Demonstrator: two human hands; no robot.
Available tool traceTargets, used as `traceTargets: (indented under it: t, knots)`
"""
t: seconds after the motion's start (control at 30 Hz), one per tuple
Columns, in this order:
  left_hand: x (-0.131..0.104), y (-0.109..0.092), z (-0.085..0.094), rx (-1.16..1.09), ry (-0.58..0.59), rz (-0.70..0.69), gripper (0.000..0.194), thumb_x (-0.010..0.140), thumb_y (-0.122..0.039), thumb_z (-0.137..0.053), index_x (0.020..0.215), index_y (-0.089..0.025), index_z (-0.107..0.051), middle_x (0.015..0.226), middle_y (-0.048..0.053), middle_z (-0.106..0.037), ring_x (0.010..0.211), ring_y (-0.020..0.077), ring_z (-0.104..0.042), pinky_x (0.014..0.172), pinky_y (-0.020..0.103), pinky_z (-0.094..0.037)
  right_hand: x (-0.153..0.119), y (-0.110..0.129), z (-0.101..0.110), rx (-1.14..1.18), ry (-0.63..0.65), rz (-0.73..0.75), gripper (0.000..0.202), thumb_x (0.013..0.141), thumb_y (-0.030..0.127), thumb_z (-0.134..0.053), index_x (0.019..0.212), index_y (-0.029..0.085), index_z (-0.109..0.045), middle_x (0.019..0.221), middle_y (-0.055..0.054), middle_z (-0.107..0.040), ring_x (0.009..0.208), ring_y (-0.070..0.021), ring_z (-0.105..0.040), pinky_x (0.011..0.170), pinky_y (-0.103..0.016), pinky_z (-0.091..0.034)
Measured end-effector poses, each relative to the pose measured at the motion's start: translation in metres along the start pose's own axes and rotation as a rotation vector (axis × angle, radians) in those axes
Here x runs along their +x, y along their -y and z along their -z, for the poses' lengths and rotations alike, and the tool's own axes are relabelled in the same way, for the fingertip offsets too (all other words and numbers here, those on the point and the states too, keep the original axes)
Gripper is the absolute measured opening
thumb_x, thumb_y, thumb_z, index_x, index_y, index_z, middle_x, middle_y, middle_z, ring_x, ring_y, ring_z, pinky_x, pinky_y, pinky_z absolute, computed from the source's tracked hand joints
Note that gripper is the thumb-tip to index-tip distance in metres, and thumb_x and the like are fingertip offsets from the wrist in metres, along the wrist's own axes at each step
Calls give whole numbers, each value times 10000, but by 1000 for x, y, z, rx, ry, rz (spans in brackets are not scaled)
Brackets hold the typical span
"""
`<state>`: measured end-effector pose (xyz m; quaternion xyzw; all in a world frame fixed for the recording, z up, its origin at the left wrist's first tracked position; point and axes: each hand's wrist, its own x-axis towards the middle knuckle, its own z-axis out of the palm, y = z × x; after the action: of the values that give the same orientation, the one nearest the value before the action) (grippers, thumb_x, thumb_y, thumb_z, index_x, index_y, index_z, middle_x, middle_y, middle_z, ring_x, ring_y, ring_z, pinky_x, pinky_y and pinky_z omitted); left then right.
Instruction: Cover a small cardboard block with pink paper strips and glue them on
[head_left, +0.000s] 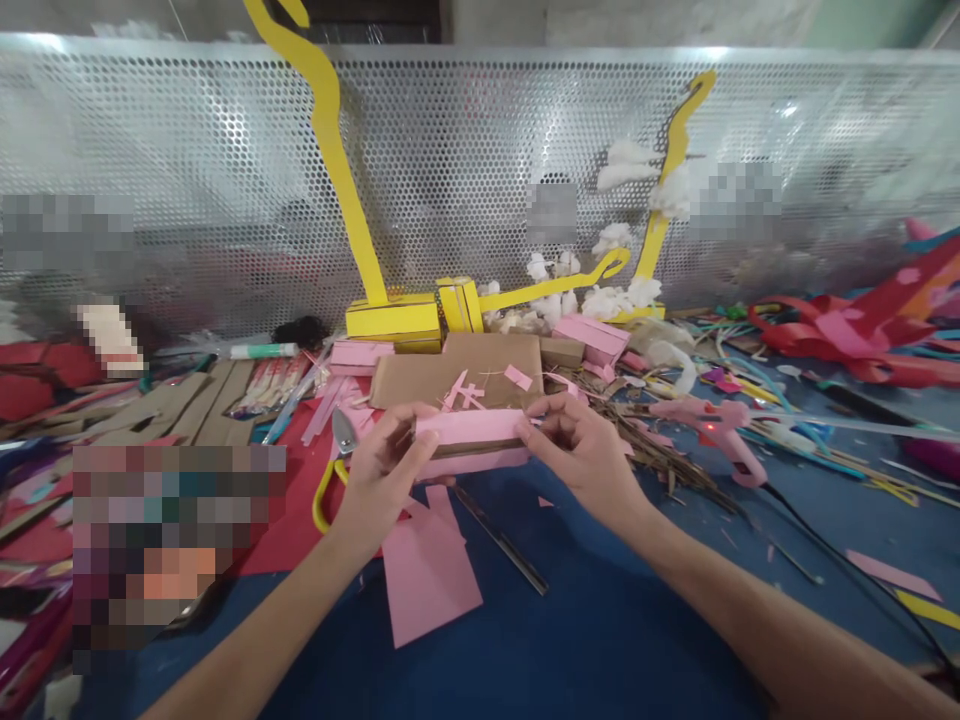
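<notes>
My left hand (394,460) and my right hand (574,445) grip opposite ends of a small cardboard box (472,430) partly covered in pink paper. A strip of brown cardboard shows along its side. Under my left hand lies a sheet of pink paper (431,575) on the blue table, with a thin dark metal tool (510,545) to its right. Scissors with yellow handles (328,495) rest beside my left wrist, partly hidden by it. Just beyond the box is a piece of brown cardboard (420,375) scattered with pink scraps.
A pink glue gun (720,430) with a glowing red light lies at right, its black cord trailing forward. Yellow boxes (394,320) with tall curved yellow strips stand before a perforated metal panel (480,180). Cardboard strips (180,405) and red paper (285,530) cover the left.
</notes>
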<state>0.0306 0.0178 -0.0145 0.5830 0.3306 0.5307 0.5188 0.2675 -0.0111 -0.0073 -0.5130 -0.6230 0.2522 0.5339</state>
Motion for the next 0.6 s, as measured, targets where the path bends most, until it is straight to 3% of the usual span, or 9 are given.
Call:
traceTargets:
  t: [0.13,0.2,0.27,0.43,0.6]
  knots:
    - [1,1,1,-105,17,2,243,905,-378,-710,1108,-267,-636,1132,30,-598,951,191,-635,599,248,-633,2,-5,-1,79,-14,4,397,889,401,-707,1222,229,-575,985,-36,-586,854,-176,-567,671,-272,-490]
    - [0,0,1,-122,27,-5,227,911,-368,-705,1104,-271,-637,1121,26,-600,945,188,-640,608,258,-639,1,-6,0,145,51,-1,469,902,408,-698,1316,252,-541,1245,-85,-585,1098,-215,-579,795,-294,-527]
    - [-1,-3,-1,-125,33,-9,221,908,-365,-709,1095,-269,-641,1120,24,-597,939,184,-640,607,258,-640,0,-6,0,220,129,-6,504,912,411,-696,1363,270,-520,1379,-86,-556,1230,-232,-557,896,-315,-526]
    - [-3,-3,-2,-55,28,-31,245,904,-374,-713,1114,-266,-649,1075,27,-607,904,169,-631,512,181,-577,-3,-4,-3,292,262,-27,359,954,415,-654,1269,252,-600,1192,-54,-676,1078,-217,-642,924,-340,-525]
    - [0,-1,1,23,9,-57,237,932,-375,-679,1140,-268,-637,1057,26,-628,907,162,-626,536,182,-557,-4,-1,-6,310,259,-22,338,954,421,-638,1238,241,-603,1167,-53,-691,1051,-219,-652,925,-343,-531]
